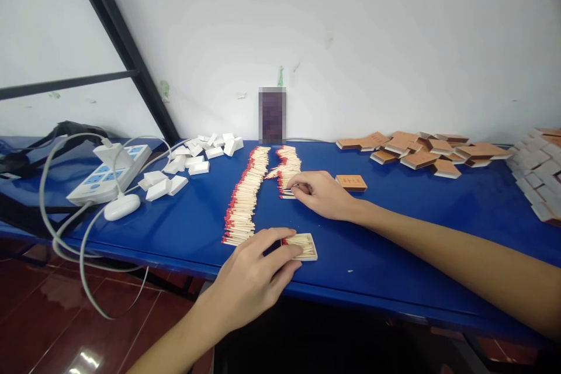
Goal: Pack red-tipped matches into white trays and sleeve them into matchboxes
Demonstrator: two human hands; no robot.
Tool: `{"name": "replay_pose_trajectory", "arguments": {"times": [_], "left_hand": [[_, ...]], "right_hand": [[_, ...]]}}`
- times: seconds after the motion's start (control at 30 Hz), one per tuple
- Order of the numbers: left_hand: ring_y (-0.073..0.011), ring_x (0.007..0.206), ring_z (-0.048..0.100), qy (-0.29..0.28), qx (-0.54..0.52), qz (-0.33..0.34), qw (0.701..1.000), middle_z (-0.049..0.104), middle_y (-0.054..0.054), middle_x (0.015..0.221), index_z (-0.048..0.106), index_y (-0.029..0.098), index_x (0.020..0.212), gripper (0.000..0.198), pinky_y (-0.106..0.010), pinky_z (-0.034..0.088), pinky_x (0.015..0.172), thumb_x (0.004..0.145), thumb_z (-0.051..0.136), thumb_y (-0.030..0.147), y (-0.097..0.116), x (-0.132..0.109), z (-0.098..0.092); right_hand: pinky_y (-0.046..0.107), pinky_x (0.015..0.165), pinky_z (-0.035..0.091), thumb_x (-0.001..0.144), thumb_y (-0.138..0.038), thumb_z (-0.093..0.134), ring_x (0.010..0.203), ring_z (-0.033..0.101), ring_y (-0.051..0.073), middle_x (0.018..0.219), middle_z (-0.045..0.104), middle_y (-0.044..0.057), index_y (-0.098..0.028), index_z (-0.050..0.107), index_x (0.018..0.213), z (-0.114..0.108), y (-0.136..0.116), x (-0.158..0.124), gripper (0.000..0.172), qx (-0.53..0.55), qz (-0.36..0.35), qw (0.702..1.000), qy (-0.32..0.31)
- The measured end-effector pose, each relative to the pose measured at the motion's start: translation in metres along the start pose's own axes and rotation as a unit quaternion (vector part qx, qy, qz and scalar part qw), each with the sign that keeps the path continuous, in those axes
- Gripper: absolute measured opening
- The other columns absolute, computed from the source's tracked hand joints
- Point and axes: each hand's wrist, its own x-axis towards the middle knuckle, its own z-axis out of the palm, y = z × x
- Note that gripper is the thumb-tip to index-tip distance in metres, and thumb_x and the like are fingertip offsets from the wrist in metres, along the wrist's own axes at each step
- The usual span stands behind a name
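My left hand (258,269) grips a small white matchbox tray (314,256) near the table's front edge, thumb at its near side and fingertips over its contents. Matchsticks (304,244) lie inside it, red heads to the left. My right hand (326,194) has thumb and forefinger pinched at the near end of a short row of red-headed matchsticks (289,165); the tips appear to hold a matchstick or two, partly hidden. Left of it runs a longer row of matchsticks (245,196). Beyond my right wrist lies an orange matchbox sleeve (352,183).
White tray pieces (193,158) are heaped at the back left, beside a power strip (109,175) with looping cables. Orange matchbox sleeves (416,152) pile up at the back right. Stacked boxes (537,169) stand far right. A blurred dark rectangle (272,115) stands by the wall.
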Motion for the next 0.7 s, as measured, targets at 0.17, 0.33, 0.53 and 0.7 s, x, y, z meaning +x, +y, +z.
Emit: {"name": "replay_pose_trajectory", "arguments": {"times": [0.17,0.33,0.53,0.7], "left_hand": [[-0.0204,0.108,0.066,-0.004,-0.003,-0.002,1.0,0.064,-0.008,0.123,0.063,0.021,0.112,0.017,-0.036,0.059,0.092,0.096,0.059,0.018,-0.0004,0.0001,-0.0006],[-0.0202,0.108,0.066,-0.003,-0.006,-0.002,1.0,0.064,-0.008,0.123,0.062,0.022,0.113,0.018,-0.035,0.058,0.092,0.096,0.059,0.017,-0.0012,0.0003,-0.0004],[-0.0203,0.107,0.066,-0.009,-0.003,-0.004,1.0,0.064,-0.008,0.124,0.063,0.022,0.112,0.017,-0.036,0.058,0.093,0.096,0.059,0.018,-0.0004,0.0001,-0.0007],[-0.0206,0.106,0.067,-0.004,-0.002,-0.002,1.0,0.065,-0.008,0.123,0.063,0.021,0.112,0.017,-0.036,0.059,0.091,0.096,0.059,0.018,-0.0006,0.0011,-0.0004]], "right_hand": [[0.025,0.06,0.033,0.086,-0.016,0.052,0.059,0.047,0.012,0.065,0.058,-0.002,-0.018,0.07,0.085,-0.0008,-0.0023,-0.0005,0.018,0.0,-0.001,1.0,-0.001],[0.026,0.06,0.032,0.085,-0.015,0.051,0.06,0.048,0.013,0.067,0.06,-0.001,-0.019,0.068,0.081,-0.0007,-0.0031,-0.0003,0.018,-0.013,-0.003,1.0,-0.004],[0.026,0.062,0.032,0.085,-0.014,0.051,0.064,0.051,0.013,0.071,0.063,0.0,-0.019,0.065,0.079,-0.0009,-0.004,-0.0015,0.016,-0.042,-0.017,0.999,-0.01],[0.026,0.061,0.031,0.085,-0.015,0.05,0.063,0.05,0.013,0.069,0.062,0.0,-0.018,0.066,0.078,-0.0008,-0.0049,-0.0016,0.017,-0.055,-0.016,0.998,-0.006]]}}
